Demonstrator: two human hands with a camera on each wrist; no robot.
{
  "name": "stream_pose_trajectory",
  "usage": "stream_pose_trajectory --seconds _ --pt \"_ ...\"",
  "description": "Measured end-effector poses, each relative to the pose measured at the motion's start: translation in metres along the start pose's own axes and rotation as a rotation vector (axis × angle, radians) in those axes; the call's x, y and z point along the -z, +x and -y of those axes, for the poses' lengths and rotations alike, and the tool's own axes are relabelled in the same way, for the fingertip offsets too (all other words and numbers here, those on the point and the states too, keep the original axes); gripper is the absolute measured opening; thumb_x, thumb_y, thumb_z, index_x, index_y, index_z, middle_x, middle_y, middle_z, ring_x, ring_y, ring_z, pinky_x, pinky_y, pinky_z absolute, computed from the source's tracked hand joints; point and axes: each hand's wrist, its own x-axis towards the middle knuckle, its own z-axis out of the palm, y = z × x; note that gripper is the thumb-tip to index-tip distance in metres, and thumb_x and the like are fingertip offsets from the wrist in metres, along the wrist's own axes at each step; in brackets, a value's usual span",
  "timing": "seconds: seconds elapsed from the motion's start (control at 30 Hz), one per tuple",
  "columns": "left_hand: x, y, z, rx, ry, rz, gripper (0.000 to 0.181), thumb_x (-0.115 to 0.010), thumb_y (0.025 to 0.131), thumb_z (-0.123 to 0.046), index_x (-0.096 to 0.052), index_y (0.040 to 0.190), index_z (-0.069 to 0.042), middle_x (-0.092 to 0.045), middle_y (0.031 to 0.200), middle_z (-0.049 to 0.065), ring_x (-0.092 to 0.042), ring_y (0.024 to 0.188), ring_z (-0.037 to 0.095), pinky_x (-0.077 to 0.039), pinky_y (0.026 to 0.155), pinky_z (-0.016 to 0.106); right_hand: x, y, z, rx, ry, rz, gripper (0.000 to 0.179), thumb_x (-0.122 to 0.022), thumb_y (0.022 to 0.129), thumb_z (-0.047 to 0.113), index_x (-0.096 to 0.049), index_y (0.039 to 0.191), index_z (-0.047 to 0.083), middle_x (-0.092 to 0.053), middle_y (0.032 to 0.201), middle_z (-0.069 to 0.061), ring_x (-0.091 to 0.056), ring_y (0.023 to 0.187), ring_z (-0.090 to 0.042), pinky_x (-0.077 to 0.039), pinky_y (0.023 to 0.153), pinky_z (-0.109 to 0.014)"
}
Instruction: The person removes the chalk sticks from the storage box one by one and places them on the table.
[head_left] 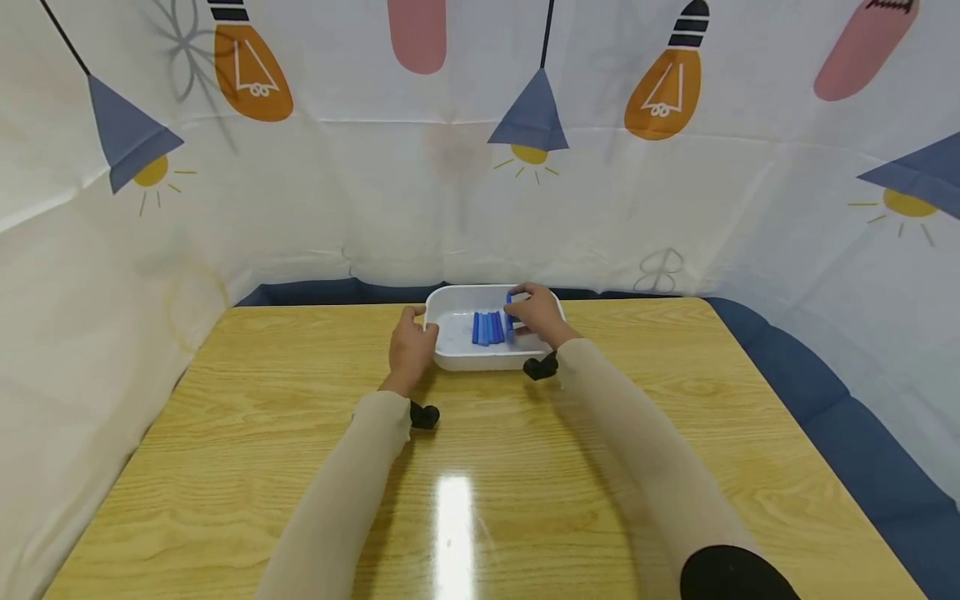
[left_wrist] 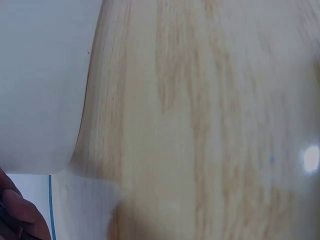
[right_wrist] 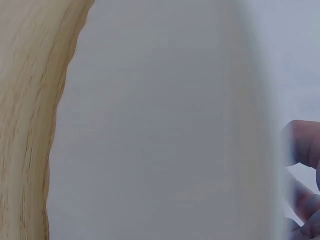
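Note:
A white rectangular tray [head_left: 491,363] stands at the far side of the table. Inside it several short blue sticks [head_left: 487,328] lie side by side in a row, in lighter and darker shades. My right hand [head_left: 540,312] reaches over the tray's right side and pinches a blue stick [head_left: 509,312] just right of that row. At the tray's left side my left hand [head_left: 410,350] holds the rim between thumb and fingers. The left wrist view shows the tray wall [left_wrist: 40,90] and part of the left fingers [left_wrist: 25,212]. Right fingers [right_wrist: 305,142] show beyond the blurred tray wall [right_wrist: 150,125].
The wooden table [head_left: 300,467] reaches toward me on both sides of the arms. Behind it hangs a white cloth [head_left: 360,183] printed with lamps and bulbs. Dark blue material [head_left: 847,433] runs along the table's right and far edges.

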Motion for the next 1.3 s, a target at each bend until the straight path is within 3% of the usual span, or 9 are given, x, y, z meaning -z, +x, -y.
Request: stream_pose_trajectory --seconds 0.47,0.63,0.93,1.3 --pt "0.0 -0.001 0.0 0.015 -0.028 0.016 0.048 -0.049 0.092 -0.027 -0.042 0.139 -0.018 -0.055 0.101 0.009 -0.049 0.088 0.024 -0.039 0.07 0.033 0.004 -0.025 0.01 0.021 0.047 0.047 0.044 -0.064 0.088 0.011 -0.052 0.13 0.013 -0.057 0.109 -0.015 -0.06 0.09 -0.024 -0.058 0.069 -0.04" --pt "0.0 -0.001 0.001 0.017 -0.026 0.016 0.048 -0.048 0.093 -0.027 -0.043 0.14 -0.018 -0.057 0.108 0.009 -0.05 0.094 0.024 -0.039 0.073 0.033 0.004 -0.036 0.01 0.056 0.071 0.07 0.042 -0.063 0.088 0.009 -0.053 0.128 0.011 -0.059 0.107 -0.016 -0.062 0.093 -0.03 -0.058 0.069 -0.044" --pt "0.0 0.0 0.002 0.016 -0.028 0.014 0.048 -0.048 0.093 -0.028 -0.042 0.139 -0.018 -0.057 0.105 0.01 -0.05 0.092 0.024 -0.04 0.073 0.033 -0.002 -0.066 0.016 0.102 0.028 0.135 0.044 -0.062 0.089 0.009 -0.051 0.132 0.011 -0.057 0.101 -0.013 -0.061 0.08 -0.021 -0.058 0.069 -0.044" --pt "0.0 0.003 0.004 0.003 -0.034 0.009 0.049 -0.049 0.092 -0.028 -0.042 0.139 -0.017 -0.055 0.1 0.01 -0.05 0.088 0.025 -0.039 0.07 0.033 -0.01 -0.095 0.012 0.112 0.016 0.228 0.048 -0.06 0.087 0.006 -0.049 0.133 0.004 -0.055 0.097 -0.013 -0.061 0.075 -0.019 -0.057 0.072 -0.049"
